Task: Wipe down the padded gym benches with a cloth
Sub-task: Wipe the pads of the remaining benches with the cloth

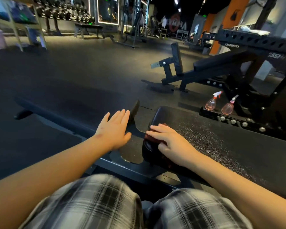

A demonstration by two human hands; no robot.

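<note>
A black padded bench (221, 138) runs from the centre to the right edge, and its surface glistens with droplets. My right hand (170, 142) presses a dark red cloth (153, 139) onto the pad's near-left rounded end, fingers spread over it. The cloth is mostly hidden under the hand. My left hand (117, 128) rests flat with straight fingers on the bench's black metal frame (82, 128), left of the pad, holding nothing.
Two pink spray bottles (210, 103) (228, 107) stand on the floor behind the pad. An incline bench (221, 63) and a black rack fill the right side. Dumbbell racks and a flat bench (87, 28) line the far wall. Dark rubber floor lies between.
</note>
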